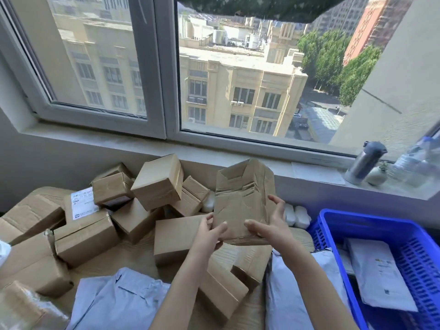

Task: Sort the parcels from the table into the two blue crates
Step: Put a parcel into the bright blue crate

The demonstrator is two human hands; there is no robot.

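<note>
I hold a creased cardboard box [241,201] upright above the parcel pile, its far end open. My left hand [209,232] grips its lower left corner and my right hand [269,225] wraps its lower right side. Below and to the left lie several brown cardboard parcels [157,181] heaped on the table [135,256]. Pale grey mailer bags [119,298] lie at the near edge. A blue crate [404,236] stands at the right with white flat parcels [378,277] inside. Only one blue crate is in view.
A windowsill runs behind the table, with a grey metal flask [365,163], a small pale pot [377,176] and a clear plastic bottle [414,160] at its right end. Small white padded packs [297,216] lie between the pile and the crate.
</note>
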